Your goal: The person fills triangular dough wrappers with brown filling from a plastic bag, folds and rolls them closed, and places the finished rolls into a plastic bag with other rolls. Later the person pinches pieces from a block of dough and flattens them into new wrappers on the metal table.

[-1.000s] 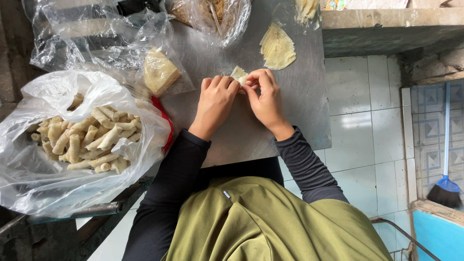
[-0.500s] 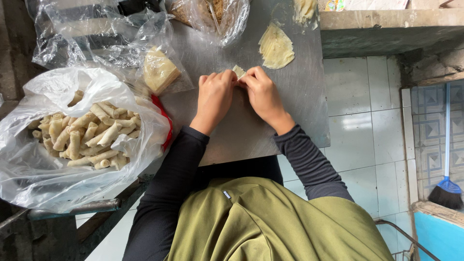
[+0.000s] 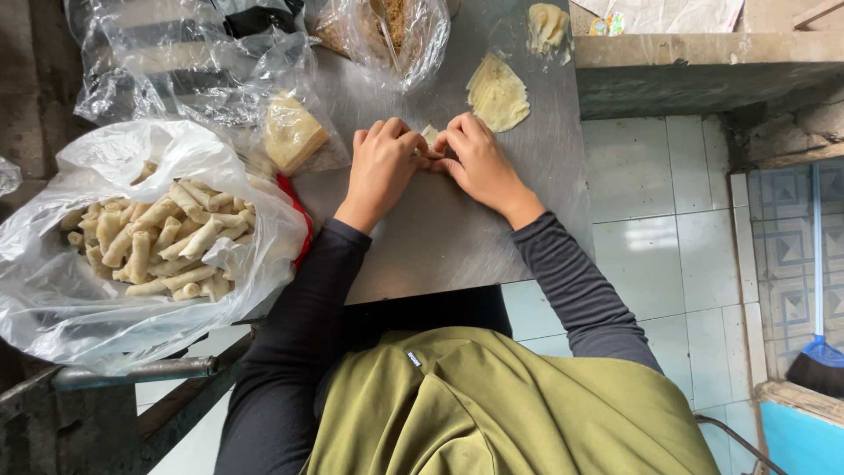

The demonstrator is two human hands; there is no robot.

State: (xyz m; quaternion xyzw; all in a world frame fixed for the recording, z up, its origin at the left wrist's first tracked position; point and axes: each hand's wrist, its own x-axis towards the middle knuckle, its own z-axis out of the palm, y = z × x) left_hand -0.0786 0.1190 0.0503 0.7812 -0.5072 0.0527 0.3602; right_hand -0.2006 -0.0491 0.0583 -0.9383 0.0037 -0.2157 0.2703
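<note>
- Nearest the camera sat the person's olive-green garment and dark sleeves, both arms reaching away over the table.
- Steel tabletop was bare in front of the body, probably kept as working room for rolling.
- Near left: big clear plastic bag, mouth opened wide, full of finished pale rolls; it sat right beside the left arm, probably so a done piece could be dropped in with a short reach.
- Left hand was curled, fingertips pinching the left end of a small pale wrapper roll.
- Right hand was curled likewise, fingers closed on the right end of the same roll; the two hands met over it, thumbs touching or nearly so.
- The roll lay on the tabletop between the hands, mostly hidden; only a pale tip showed on the far side of the fingers. Pressed flat to the steel, it seemed held for tucking and tightening.
- Just beyond, right of the hands: a loose stack of thin wrapper sheets, close by for the right hand.
- Left of the hands: a folded block of wrappers in crumpled clear plastic, likely covered against drying.
- Far middle: an opened bag of brown filling; exact contents unclear.
- Far right edge of the table: a small pale lump, maybe dough scrap or paste.
- Right of the table: tiled floor.
</note>
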